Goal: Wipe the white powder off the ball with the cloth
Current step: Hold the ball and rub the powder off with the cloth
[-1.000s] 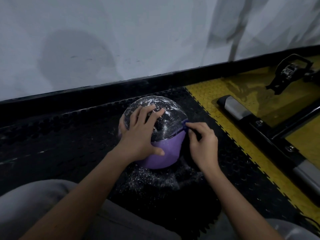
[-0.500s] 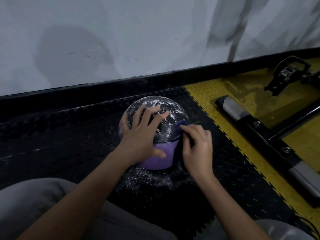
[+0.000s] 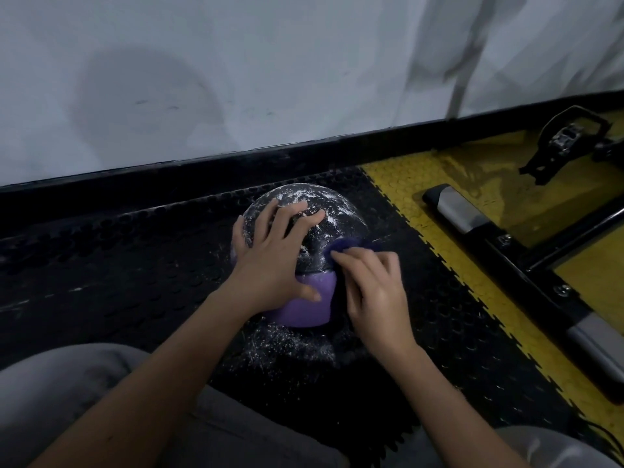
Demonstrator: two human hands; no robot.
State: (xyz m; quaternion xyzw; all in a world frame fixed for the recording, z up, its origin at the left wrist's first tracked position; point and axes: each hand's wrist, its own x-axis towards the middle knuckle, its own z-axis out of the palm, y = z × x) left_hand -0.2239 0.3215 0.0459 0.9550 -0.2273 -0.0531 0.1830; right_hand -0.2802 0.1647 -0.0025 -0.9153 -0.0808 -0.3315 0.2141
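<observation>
well, ball [image 3: 337, 217]: sits on the black studded floor mat [image 3: 135, 258] close under the wall [image 3: 236, 79], dark on top and purple round the bottom, right in front of the person's knees.
white powder [image 3: 293, 197]: speckled thick over the dark crown.
scattered powder [image 3: 290, 342]: lies on the mat just in front of the ball.
left hand [image 3: 273, 261]: fingers spread wide over the top and near side of the ball, thumb down on the purple band, steadying it.
right hand [image 3: 374, 292]: fingertips pinch a bunched purple cloth [image 3: 341, 246] and press it against the ball's right flank.
step, as i read it: the cloth is at the side, and most of the crown looks unwiped.
risk, smearing: the left palm lies on powdered surface, so i'd expect it to pick powder up and put it onto cleaned patches.
risk, rolling: a round ball on a mat could turn away under a hard sideways push if the left hand eases.
risk, small cloth: bunched that tight, little of it meets the ball, and bare fingertips may drag through the powder instead.
risk, fallout: what gets wiped off will likely drop to the mat and cling to the purple underside.
off to the right: yellow tiles [image 3: 472, 184] and a black machine frame [image 3: 540, 265], well apart from the ball.
</observation>
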